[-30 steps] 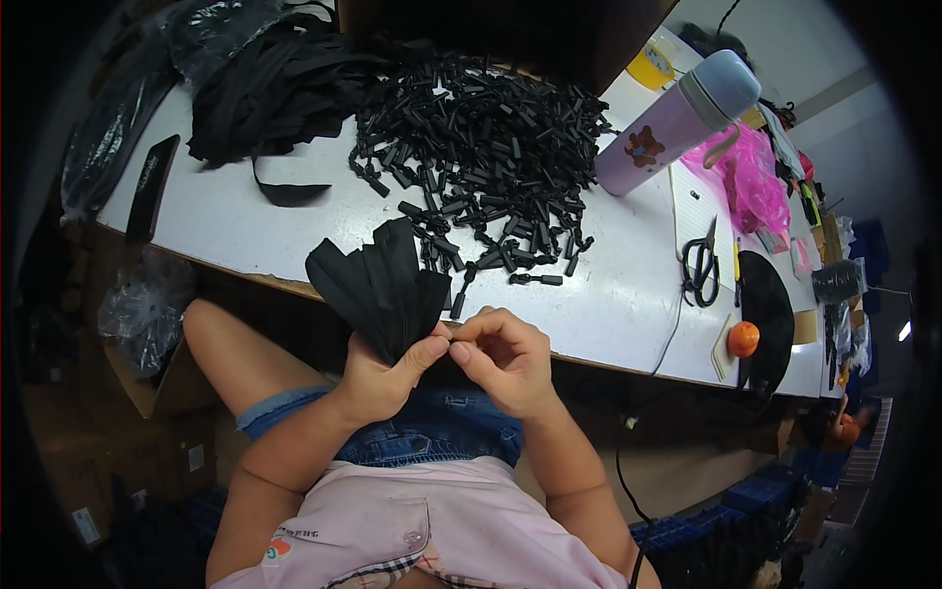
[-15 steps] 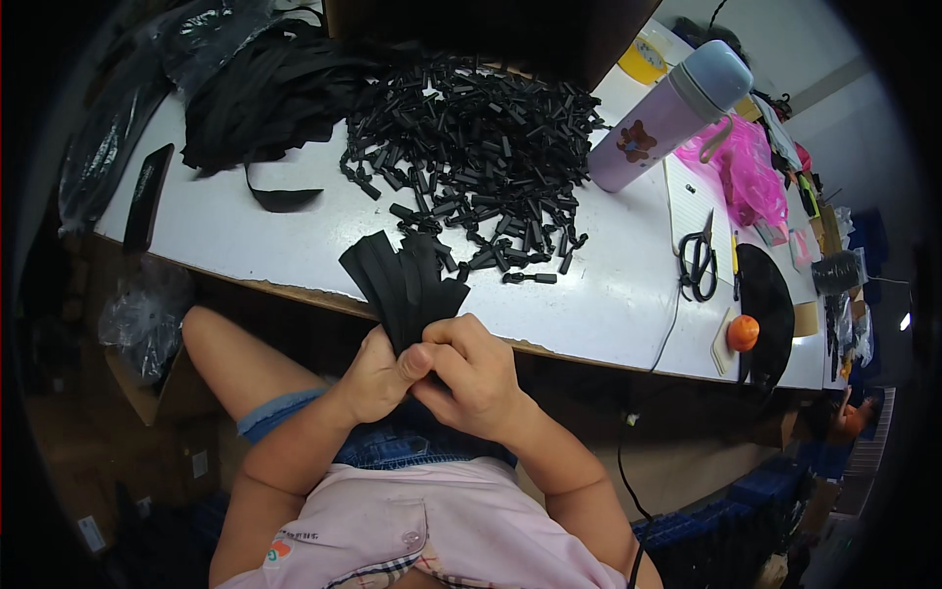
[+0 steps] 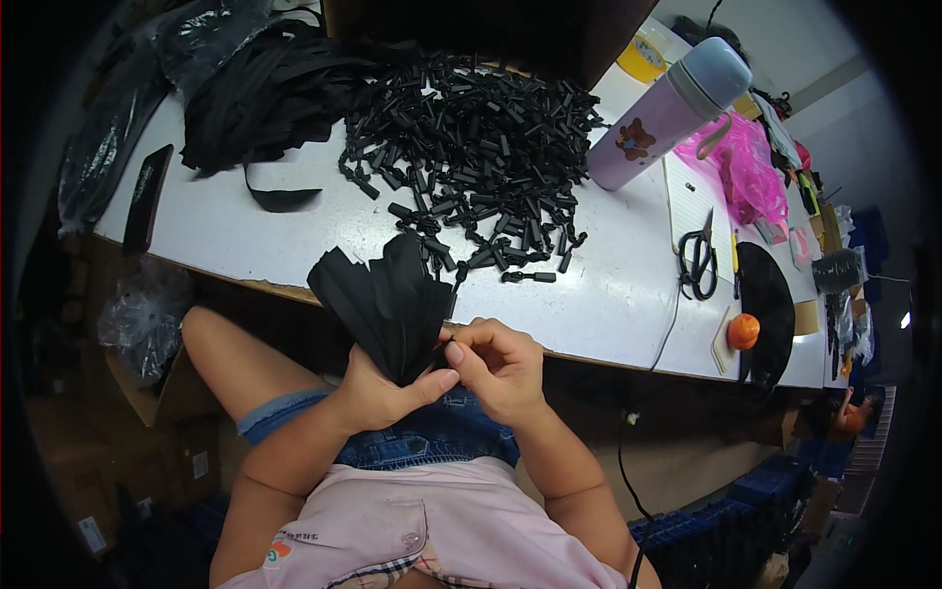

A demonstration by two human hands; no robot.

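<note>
My left hand (image 3: 381, 395) is closed round a bundle of black zipper strips (image 3: 388, 309), whose free ends fan out over the table's front edge. Beside it, my right hand (image 3: 502, 371) pinches thumb and forefinger together at the bundle's right side. A small dark bit shows at those fingertips, too small to name. Just beyond the hands lies a large heap of black zipper pulls (image 3: 481, 162). One zipper pull (image 3: 459, 276) shows right against the fanned strips.
More black strips (image 3: 260, 98) lie at the back left, one loose strip (image 3: 287, 199) in front. A black flat case (image 3: 148, 199) lies at the left edge. To the right stand a lilac bottle (image 3: 657, 123), black scissors (image 3: 699, 265) and an orange round object (image 3: 743, 332).
The strips have fanned wider and tipped left in my left hand. My right hand has shifted slightly right, from clasping against the left to a fingertip pinch.
</note>
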